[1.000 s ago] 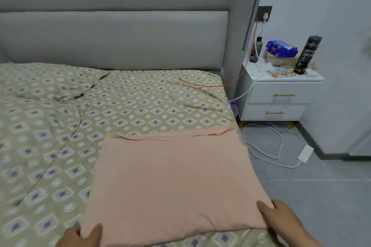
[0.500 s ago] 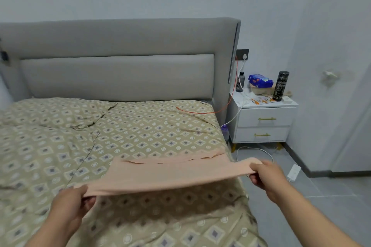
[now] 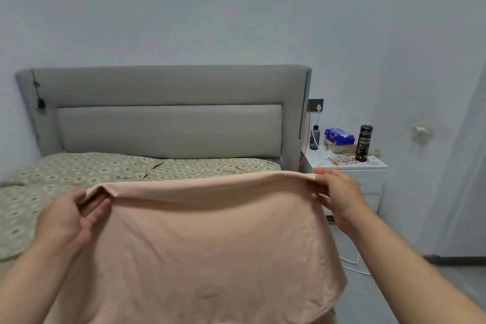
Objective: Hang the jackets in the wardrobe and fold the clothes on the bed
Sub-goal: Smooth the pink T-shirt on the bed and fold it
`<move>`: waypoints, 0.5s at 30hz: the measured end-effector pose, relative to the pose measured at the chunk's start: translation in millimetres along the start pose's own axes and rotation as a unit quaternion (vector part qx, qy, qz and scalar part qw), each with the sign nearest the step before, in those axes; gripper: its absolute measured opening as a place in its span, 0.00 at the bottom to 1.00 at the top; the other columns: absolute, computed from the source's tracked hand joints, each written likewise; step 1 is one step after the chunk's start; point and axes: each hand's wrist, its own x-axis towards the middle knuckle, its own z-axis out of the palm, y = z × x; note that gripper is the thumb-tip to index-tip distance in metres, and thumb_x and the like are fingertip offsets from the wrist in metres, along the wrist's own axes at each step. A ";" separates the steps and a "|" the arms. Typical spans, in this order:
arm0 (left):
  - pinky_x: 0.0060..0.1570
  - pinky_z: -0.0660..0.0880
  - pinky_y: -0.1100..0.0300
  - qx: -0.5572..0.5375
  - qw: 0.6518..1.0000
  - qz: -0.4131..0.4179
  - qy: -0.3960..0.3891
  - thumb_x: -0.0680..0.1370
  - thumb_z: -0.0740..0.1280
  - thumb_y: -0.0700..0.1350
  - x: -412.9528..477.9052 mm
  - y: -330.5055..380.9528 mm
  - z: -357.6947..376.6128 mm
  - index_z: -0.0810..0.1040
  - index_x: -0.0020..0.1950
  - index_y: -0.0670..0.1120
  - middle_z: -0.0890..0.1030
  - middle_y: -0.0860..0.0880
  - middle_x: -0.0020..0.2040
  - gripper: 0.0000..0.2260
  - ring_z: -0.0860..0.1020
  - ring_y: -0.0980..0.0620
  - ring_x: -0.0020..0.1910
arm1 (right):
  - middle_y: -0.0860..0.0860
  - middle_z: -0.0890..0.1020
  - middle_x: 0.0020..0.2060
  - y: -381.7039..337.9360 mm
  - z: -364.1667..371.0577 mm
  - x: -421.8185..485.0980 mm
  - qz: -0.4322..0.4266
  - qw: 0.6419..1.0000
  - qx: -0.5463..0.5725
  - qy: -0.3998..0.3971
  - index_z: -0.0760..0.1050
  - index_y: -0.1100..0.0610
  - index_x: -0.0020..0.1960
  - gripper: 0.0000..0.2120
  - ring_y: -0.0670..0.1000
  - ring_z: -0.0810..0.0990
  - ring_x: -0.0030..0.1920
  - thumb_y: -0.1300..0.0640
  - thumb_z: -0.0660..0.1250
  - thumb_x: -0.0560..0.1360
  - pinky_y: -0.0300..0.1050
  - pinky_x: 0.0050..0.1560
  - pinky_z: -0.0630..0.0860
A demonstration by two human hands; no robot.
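A peach-coloured garment hangs in the air in front of me, held up by its top edge above the bed. My left hand pinches the top left corner of the cloth, fingers curled round it. My right hand pinches the top right corner. The cloth stretches flat between both hands and drops down out of the bottom of the view. It hides the near part of the bed. The bed has a beige patterned cover and a grey padded headboard.
A white nightstand stands right of the bed, with a dark flask, a blue packet and a small bottle. Cables run from a wall socket down to the grey floor. A door edge is at far right.
The garment lay flat on the bed a second ago with my hands at its near corners. Both hands have lifted it up off the bed, and my view has risen.
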 end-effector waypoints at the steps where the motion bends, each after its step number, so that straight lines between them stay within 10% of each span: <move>1: 0.31 0.81 0.61 0.001 1.000 -0.017 -0.001 0.81 0.56 0.37 -1.4 -4.7 -1.7 0.71 0.44 0.43 0.83 0.49 0.31 0.08 0.83 0.55 0.29 | 0.56 0.82 0.47 5.1 1.6 0.8 0.010 1.000 0.000 -0.003 0.80 0.55 0.48 0.10 0.54 0.80 0.48 0.66 0.63 0.76 0.43 0.37 0.76; 9: 0.31 0.80 0.57 0.087 0.989 -0.114 0.033 0.81 0.58 0.37 31.6 -86.2 -32.6 0.74 0.45 0.42 0.78 0.45 0.44 0.07 0.77 0.52 0.43 | 0.56 0.76 0.43 95.1 14.2 23.8 0.142 0.984 -0.096 -0.049 0.77 0.58 0.50 0.12 0.51 0.73 0.39 0.69 0.61 0.72 0.45 0.38 0.76; 15: 0.39 0.66 0.63 0.163 0.975 -0.148 0.023 0.80 0.62 0.40 76.5 -141.7 -37.4 0.76 0.43 0.46 0.80 0.56 0.26 0.07 0.77 0.60 0.30 | 0.63 0.78 0.44 163.2 27.3 71.6 0.142 0.962 -0.229 -0.043 0.71 0.72 0.60 0.19 0.53 0.71 0.42 0.69 0.63 0.69 0.54 0.47 0.72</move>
